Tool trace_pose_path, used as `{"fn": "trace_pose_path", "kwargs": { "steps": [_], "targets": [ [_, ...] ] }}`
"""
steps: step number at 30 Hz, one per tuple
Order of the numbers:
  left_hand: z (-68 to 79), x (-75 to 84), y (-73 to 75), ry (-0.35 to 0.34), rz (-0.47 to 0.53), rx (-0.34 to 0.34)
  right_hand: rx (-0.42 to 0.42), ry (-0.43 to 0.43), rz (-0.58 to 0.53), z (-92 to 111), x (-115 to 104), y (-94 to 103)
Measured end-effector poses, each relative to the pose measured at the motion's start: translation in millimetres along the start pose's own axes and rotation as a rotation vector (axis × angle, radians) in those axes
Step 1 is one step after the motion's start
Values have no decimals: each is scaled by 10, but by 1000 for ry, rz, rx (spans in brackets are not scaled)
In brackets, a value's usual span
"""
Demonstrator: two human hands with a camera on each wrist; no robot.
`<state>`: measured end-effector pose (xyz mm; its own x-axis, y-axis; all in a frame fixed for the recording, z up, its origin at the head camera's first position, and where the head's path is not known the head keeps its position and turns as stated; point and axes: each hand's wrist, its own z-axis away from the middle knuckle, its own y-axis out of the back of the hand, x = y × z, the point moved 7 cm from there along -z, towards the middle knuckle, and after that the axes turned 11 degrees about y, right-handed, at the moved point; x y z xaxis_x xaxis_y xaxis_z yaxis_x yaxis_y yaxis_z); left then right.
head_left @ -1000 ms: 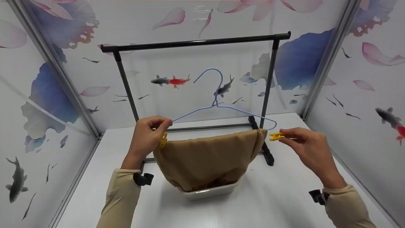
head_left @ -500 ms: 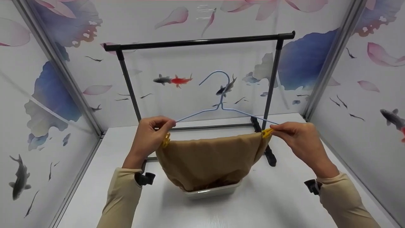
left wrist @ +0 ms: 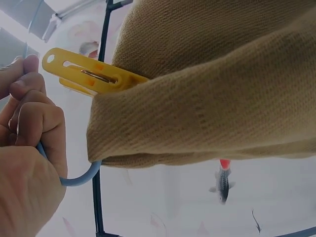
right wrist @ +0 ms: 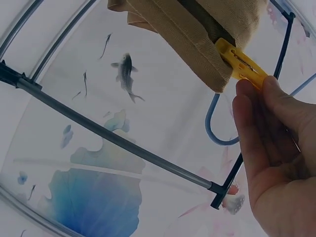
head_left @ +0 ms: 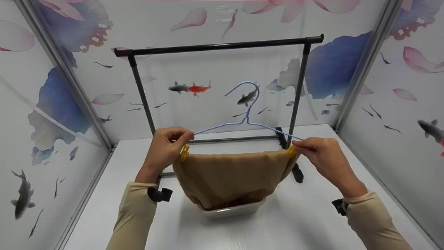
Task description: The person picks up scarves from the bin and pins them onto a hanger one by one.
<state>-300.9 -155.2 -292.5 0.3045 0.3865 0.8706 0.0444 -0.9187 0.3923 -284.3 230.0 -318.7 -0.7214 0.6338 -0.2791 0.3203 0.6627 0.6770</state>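
Note:
A blue wire hanger [head_left: 247,119] is held up, hook at the top, with brown cloth [head_left: 232,177] folded over its lower bar. My left hand [head_left: 162,147] pinches the hanger's left shoulder wire, fingers curled. Beside those fingers, a yellow clothespin [left wrist: 89,73] grips the cloth's left end. At the other end, my right hand [head_left: 322,154] pinches the handles of a second yellow clothespin [right wrist: 242,64] between thumb and fingers. Its nose is over the cloth's edge in the right wrist view. The hanger's rounded right corner [right wrist: 222,142] passes behind that hand's fingers.
Below the cloth, a white tub [head_left: 236,211] stands on the white table [head_left: 295,218], its inside mostly covered by the hanging fabric. Behind the hanger rises a black clothes rack [head_left: 215,47] with a top rail. Printed panels [head_left: 402,114] enclose the back and sides.
My right hand has brought its clothespin leftward onto the cloth's right end. The hanger hook has tipped down and to the right. My left hand still pinches the wire, shifting only slightly.

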Motion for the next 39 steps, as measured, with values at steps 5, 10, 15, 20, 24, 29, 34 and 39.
{"fn": "trace_pose_path", "kwargs": {
  "steps": [5, 10, 15, 20, 24, 29, 34, 39],
  "targets": [
    [-6, -36, -18, 17, -14, -24, -64, -49, -14, 14, 9, -50],
    [-17, -69, -32, 41, -22, -42, 67, -65, 97, 1, -6, 84],
    [-34, -112, -5, 45, -20, -23, 44, -124, 25, -86, 87, 37],
    [-53, -184, 19, 48, 4, 18, -77, -193, -132, -96, 198, -174],
    [-73, -222, 14, 45, 16, 60, -13, -233, -200, -99, 230, -215],
    [-103, -217, 16, 2, 5, 140, 100, -275, -223, -173, 242, -208],
    [-117, -168, 44, -88, -51, 220, 187, -309, -244, -299, 263, -150],
    [-99, -282, 130, -91, -82, 344, 191, -346, -271, -459, 296, -111]
  ]
}}
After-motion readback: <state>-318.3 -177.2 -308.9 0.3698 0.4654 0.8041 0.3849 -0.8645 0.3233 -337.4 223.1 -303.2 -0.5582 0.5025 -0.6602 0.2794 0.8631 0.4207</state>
